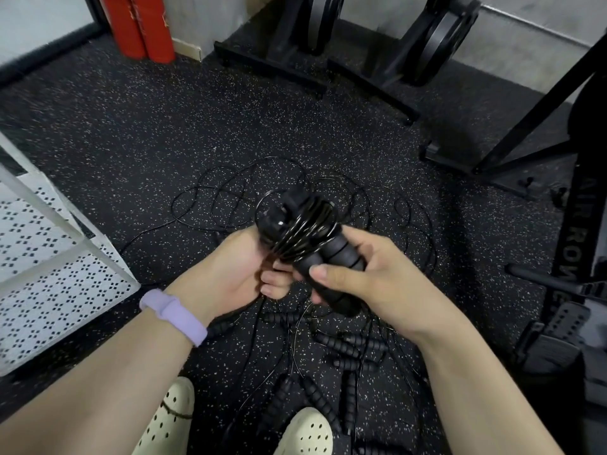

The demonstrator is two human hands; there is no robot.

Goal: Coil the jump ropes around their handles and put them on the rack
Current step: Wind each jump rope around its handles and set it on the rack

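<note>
A black jump rope with its thin cable coiled around two ribbed foam handles is held in front of me. My right hand grips the lower end of the handles. My left hand holds the bundle from the left, fingers curled under the coils. Loose black cables lie tangled on the floor beyond the hands. Several more black foam handles lie on the floor below my hands, between my feet. The white perforated rack stands at the left.
Black speckled rubber floor all round. Weight-plate stands at the back, red cylinders at the back left, a black frame leg and a rowing machine at the right. My cream clogs are at the bottom.
</note>
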